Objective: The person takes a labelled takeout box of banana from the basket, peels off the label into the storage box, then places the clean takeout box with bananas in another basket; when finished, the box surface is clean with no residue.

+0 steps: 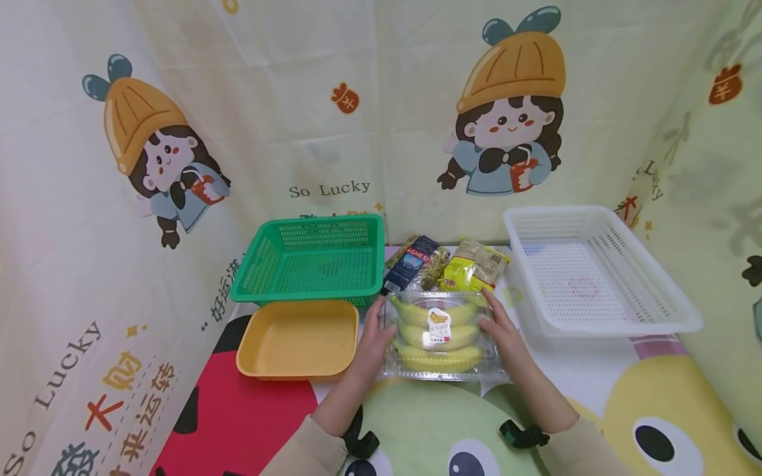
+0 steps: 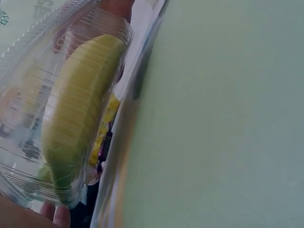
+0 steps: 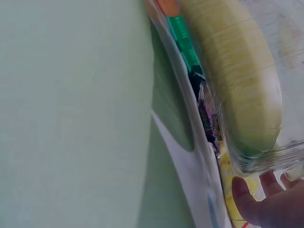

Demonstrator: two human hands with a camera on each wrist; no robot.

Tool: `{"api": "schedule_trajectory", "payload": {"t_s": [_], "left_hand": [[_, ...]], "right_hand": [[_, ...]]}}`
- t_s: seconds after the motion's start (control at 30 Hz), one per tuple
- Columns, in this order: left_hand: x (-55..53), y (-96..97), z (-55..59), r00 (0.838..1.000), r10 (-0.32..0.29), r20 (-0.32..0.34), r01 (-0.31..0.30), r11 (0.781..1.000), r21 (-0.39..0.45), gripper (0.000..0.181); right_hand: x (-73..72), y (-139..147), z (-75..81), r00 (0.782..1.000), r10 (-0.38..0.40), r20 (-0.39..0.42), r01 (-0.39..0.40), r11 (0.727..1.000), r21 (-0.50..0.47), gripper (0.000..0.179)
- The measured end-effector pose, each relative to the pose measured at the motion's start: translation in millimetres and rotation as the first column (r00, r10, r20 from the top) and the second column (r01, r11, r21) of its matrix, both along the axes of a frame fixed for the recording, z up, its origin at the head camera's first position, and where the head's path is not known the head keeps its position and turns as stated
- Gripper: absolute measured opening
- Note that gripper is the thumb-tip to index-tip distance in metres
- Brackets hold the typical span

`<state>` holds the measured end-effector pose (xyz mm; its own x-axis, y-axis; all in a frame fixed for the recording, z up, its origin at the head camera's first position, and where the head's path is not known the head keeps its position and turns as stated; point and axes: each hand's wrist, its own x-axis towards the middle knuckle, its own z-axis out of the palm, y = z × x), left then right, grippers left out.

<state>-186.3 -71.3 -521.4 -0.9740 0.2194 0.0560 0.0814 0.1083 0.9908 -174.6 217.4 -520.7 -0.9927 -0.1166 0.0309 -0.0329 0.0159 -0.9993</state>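
A clear plastic box of bananas (image 1: 440,360) is held between both hands in the middle of the head view, its labelled lid facing up. My left hand (image 1: 375,340) grips the box's left end, thumb on top. The right hand (image 1: 507,340) holds the opposite end the same way. In the left wrist view a yellow banana (image 2: 83,99) shows through the ribbed wall, with left fingertips (image 2: 61,216) under the box's corner. From the right wrist, right fingers (image 3: 242,187) appear at the box's lower corner. Both wrist views show snack packs past the box's underside.
Behind the box lie a dark blue-labelled pasta bag (image 1: 411,261) and a yellow-and-clear bag (image 1: 473,264). To the left stand a green basket (image 1: 306,297) and a yellow tray (image 1: 297,373). A white basket (image 1: 619,327) is at the right. The cloth (image 1: 428,423) has cartoon prints.
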Motion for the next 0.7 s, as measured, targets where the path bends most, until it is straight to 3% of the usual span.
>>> {"api": "schedule_trajectory", "payload": {"t_s": [0.2,0.37,0.7], "left_hand": [[-3.0,-0.7,-9.8,1.0,0.003,-0.025,-0.005,0.997,-0.077,0.072],[-4.8,-1.3,-14.1,0.999,-0.015,-0.048,0.011,0.997,-0.076,0.071],[-7.7,-3.2,-19.7,0.999,-0.027,0.023,0.028,0.998,-0.057,0.069]], "right_hand": [[-6.9,1.0,-6.4,1.0,0.019,0.004,-0.019,1.0,-0.001,0.066],[-10.4,0.3,-8.9,0.999,0.028,0.021,-0.028,1.0,-0.007,0.067],[-14.8,0.8,-19.8,0.999,0.053,-0.012,-0.054,0.996,-0.064,0.069]]}}
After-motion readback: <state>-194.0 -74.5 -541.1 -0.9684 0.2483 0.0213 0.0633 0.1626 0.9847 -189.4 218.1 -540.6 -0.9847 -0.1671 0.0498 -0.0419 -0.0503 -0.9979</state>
